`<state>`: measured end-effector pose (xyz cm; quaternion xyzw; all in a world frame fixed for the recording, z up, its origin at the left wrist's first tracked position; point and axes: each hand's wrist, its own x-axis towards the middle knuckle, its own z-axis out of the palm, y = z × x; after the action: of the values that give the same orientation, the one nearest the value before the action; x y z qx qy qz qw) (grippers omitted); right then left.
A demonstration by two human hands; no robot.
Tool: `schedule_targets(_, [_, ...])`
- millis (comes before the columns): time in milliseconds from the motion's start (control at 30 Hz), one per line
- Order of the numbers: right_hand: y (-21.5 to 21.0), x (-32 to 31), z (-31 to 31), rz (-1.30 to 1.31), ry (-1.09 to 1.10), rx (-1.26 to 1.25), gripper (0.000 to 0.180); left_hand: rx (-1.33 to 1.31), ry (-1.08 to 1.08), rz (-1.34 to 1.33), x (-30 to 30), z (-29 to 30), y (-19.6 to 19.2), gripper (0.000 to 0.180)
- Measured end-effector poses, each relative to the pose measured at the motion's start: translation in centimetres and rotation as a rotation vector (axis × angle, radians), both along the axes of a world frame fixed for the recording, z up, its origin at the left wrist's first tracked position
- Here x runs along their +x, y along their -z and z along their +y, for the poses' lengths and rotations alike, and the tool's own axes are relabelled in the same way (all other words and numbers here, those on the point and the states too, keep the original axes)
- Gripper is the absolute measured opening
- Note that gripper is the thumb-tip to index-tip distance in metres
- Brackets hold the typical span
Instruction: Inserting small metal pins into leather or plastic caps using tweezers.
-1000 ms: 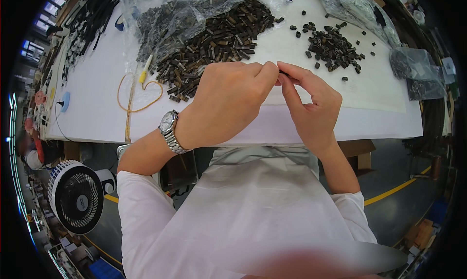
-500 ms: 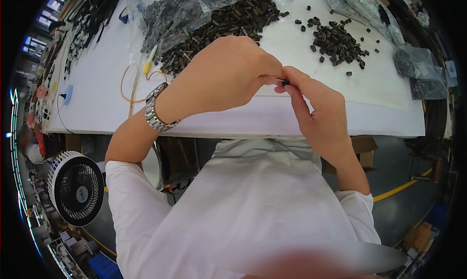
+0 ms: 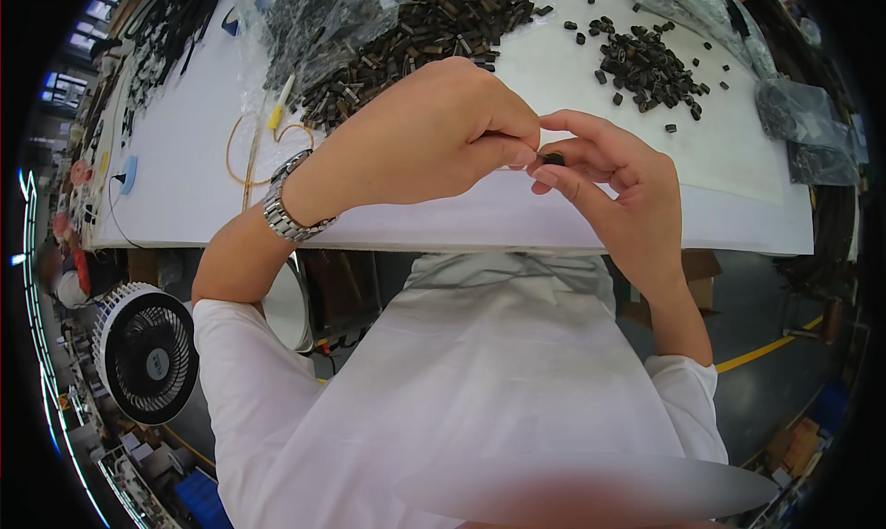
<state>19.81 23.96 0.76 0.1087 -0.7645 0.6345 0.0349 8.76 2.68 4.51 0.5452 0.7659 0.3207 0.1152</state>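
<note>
Above the near part of the white table (image 3: pixel 369 224), my two hands meet fingertip to fingertip. My right hand (image 3: pixel 637 183) pinches a small black block-like piece (image 3: pixel 554 159) between thumb and fingers. Its index finger is stretched out above the piece. My left hand (image 3: pixel 429 132) wears a metal watch (image 3: pixel 284 201) at the wrist, and its thumb and index finger are pressed together right beside the piece. A thin sliver shows at those fingertips, too small to name. Beyond the left hand spreads a large pile of dark rectangular pieces (image 3: pixel 452 21). Farther right lies a smaller heap of short dark pieces (image 3: pixel 651 67).
Clear plastic sheeting (image 3: pixel 323 17) covers part of the large pile. Plastic bags (image 3: pixel 803 123) lie at the right edge. A yellow-tipped tool (image 3: pixel 281 104) with an orange cord sits on the left, near black strips (image 3: pixel 171 30). A fan (image 3: pixel 146 354) stands low left.
My right hand has shifted a little to the right, and its index finger has lifted and straightened. More of the black piece shows. My left hand stays close beside it, its thumb now more visible.
</note>
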Motion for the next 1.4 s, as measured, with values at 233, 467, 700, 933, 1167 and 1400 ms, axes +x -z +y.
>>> schedule_targets(233, [-1.3, -0.1, 1.6, -0.093, -0.252, 0.063, 0.036, -0.122, 0.088, -0.439, 0.0, -0.4, -0.5, 0.009])
schedule_targets(467, [2.7, -2.0, 1.8, -0.304, -0.575, -0.482, 0.045, -0.015, 0.032, -0.751, 1.2, -1.5, 1.8, 0.012])
schedule_targets(700, [2.9, -2.2, 0.7, -0.339, -0.420, -0.400, 0.038, 0.214, -0.117, -1.017, 3.0, -1.3, 3.0, 0.019])
schedule_targets(933, [1.9, 0.3, 0.9, 0.158, -0.024, 0.048, 0.022, 0.207, -0.238, -0.804, 2.9, -1.4, 2.9, 0.020])
schedule_targets(1167, [2.7, 0.9, 0.0, 0.046, -0.125, -0.293, 0.014, 0.265, -0.151, -0.762, 3.7, -1.3, 3.3, 0.019])
schedule_targets(1400, [3.2, 0.5, 0.6, -0.097, -0.088, -0.397, 0.015, 0.321, -0.188, -0.517, 4.1, -0.8, 4.1, 0.012])
